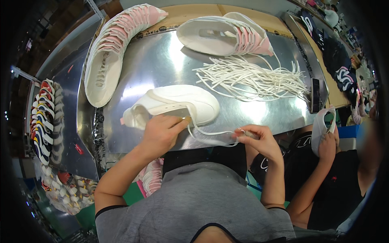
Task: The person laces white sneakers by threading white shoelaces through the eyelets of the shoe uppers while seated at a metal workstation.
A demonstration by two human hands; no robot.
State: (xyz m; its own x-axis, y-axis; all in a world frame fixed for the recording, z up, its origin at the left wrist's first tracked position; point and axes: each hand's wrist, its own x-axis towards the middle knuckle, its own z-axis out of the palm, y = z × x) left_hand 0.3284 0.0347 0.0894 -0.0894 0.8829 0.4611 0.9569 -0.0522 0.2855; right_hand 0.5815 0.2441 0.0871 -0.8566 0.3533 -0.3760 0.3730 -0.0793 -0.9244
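Observation:
A white shoe upper lies on its side on the metal table in front of me, its row of eyelets facing my body. My left hand is closed at the eyelet edge, pinching the upper there. From that edge a white shoelace loops out toward the right. My right hand pinches the lace near its end, thumb against fingers. Something small glints at these fingertips, too small to make out. Behind, to the right, a loose bundle of white shoelaces is spread over the metal.
A long nested stack of white and pink uppers curves along the left; another stack lies at the back. Raised metal edges border the table. Colourful parts stand farther left. At right, a co-worker's hand holds a white upper.

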